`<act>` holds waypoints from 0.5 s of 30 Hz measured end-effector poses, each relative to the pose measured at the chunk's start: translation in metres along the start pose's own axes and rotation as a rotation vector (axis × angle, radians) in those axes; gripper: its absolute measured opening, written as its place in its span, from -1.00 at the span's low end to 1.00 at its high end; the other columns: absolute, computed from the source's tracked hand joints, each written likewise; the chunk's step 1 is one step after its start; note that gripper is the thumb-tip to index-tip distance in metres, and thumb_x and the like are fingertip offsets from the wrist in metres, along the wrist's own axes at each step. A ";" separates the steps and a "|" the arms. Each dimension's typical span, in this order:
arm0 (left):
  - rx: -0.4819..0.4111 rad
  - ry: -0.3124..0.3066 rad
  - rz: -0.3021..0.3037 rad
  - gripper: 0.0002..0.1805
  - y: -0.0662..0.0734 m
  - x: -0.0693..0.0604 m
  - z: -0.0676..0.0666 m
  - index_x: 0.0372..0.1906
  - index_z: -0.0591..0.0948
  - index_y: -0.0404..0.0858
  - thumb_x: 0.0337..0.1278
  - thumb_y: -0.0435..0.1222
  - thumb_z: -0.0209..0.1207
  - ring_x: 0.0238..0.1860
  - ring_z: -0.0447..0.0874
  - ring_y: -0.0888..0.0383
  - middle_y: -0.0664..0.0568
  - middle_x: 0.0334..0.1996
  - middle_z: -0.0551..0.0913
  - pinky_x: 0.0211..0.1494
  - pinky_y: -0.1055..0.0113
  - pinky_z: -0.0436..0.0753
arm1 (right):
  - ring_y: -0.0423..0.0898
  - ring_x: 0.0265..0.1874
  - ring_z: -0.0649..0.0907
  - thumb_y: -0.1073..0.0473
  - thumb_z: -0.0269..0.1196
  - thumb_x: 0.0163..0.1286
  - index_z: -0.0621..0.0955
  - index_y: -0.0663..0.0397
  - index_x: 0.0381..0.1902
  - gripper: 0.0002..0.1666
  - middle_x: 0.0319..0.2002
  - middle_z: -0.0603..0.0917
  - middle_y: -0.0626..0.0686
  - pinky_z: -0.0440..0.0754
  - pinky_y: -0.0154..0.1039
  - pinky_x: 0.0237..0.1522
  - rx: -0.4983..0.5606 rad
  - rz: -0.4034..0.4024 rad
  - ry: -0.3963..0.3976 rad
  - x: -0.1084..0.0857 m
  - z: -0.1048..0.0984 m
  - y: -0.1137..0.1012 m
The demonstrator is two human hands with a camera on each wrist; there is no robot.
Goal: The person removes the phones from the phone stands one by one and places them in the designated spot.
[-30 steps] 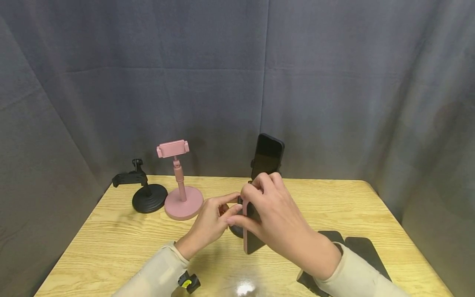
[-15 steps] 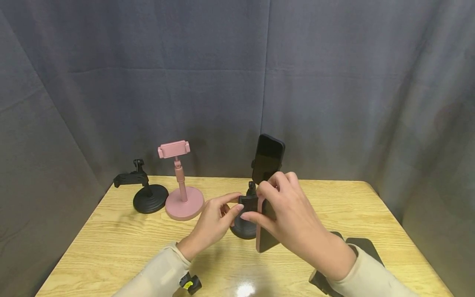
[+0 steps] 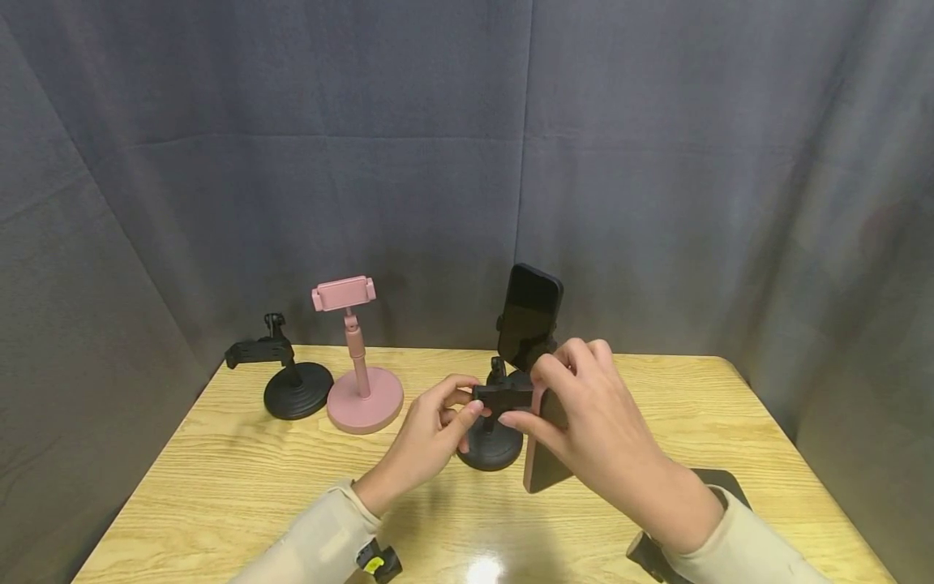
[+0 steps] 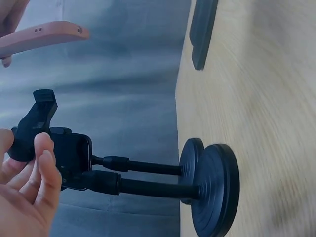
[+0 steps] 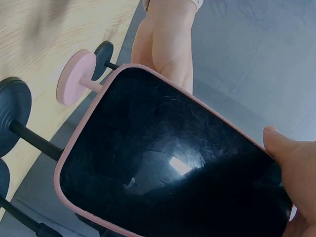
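Note:
In the head view my left hand [image 3: 430,434] pinches the left end of a black phone stand's clamp [image 3: 505,397]. The stand's round base [image 3: 492,448] rests on the table. My right hand [image 3: 601,434] grips a phone in a pink case [image 3: 543,458] by its edges, upright just right of the clamp. From the left wrist, the pink-cased phone [image 4: 47,37] is apart from the clamp [image 4: 34,121], whose free arm points toward it. The right wrist view shows the phone's dark screen [image 5: 163,153], with my right thumb [image 5: 279,145] along one edge.
Behind my hands, another black stand holds a dark phone [image 3: 530,316]. A pink phone stand [image 3: 362,397] and a black stand [image 3: 297,389] stand at the left. At the right lies a flat dark slab [image 3: 722,483], partly behind my sleeve. Grey curtain [image 3: 409,162] surrounds the table.
My right hand has moved right with the pink-cased phone, uncovering the clamp and base. My left hand keeps its grip on the clamp's left end, which now reaches further right.

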State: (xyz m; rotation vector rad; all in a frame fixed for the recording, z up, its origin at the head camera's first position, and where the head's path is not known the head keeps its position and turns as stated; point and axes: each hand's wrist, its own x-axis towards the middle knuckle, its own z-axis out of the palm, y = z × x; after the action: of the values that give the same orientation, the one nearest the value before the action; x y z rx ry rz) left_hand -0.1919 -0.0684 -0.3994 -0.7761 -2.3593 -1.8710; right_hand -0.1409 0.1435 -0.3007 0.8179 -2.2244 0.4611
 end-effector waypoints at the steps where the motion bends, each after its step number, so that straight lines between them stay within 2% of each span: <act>1: -0.026 -0.009 -0.014 -0.63 0.000 0.000 0.000 0.26 0.48 -0.33 0.51 -0.25 0.10 -0.64 0.54 0.22 -0.25 -0.16 0.74 -0.57 0.46 0.54 | -0.06 -0.32 0.36 -0.18 0.53 -0.04 0.50 0.00 -0.40 -0.47 -0.41 0.44 -0.04 0.32 -0.26 -0.26 0.001 0.002 0.000 -0.001 0.000 0.001; 4: -0.100 -0.031 -0.047 -0.63 0.002 0.000 0.001 0.27 0.44 -0.32 0.53 -0.24 0.07 -0.64 0.51 0.31 -0.28 -0.13 0.73 -0.58 0.49 0.49 | -0.05 -0.32 0.36 -0.36 0.36 0.14 0.50 0.00 -0.41 -0.43 -0.42 0.44 -0.04 0.32 -0.25 -0.25 0.003 0.011 0.001 -0.002 -0.002 0.004; 8: -0.167 -0.043 -0.056 -0.64 0.003 0.000 0.002 0.26 0.42 -0.33 0.53 -0.27 0.06 -0.65 0.49 0.33 -0.34 -0.12 0.72 -0.60 0.51 0.47 | -0.03 -0.31 0.37 -0.51 -0.01 0.28 0.50 0.00 -0.41 -0.31 -0.42 0.44 -0.03 0.32 -0.23 -0.25 0.004 0.027 0.000 -0.004 -0.003 0.008; 15: -0.217 -0.048 -0.062 -0.60 0.003 0.002 0.005 0.29 0.41 -0.36 0.47 -0.35 0.12 -0.63 0.53 0.32 -0.40 -0.12 0.68 -0.57 0.52 0.54 | -0.02 -0.30 0.38 -0.55 -0.08 0.26 0.50 -0.02 -0.42 -0.27 -0.40 0.46 -0.03 0.33 -0.24 -0.28 -0.003 0.063 -0.006 -0.006 -0.004 0.011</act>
State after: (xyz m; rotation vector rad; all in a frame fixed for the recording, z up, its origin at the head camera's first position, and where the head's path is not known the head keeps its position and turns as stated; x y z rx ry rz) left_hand -0.1911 -0.0631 -0.3977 -0.7802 -2.2576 -2.1850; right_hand -0.1435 0.1561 -0.3034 0.7498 -2.2612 0.4860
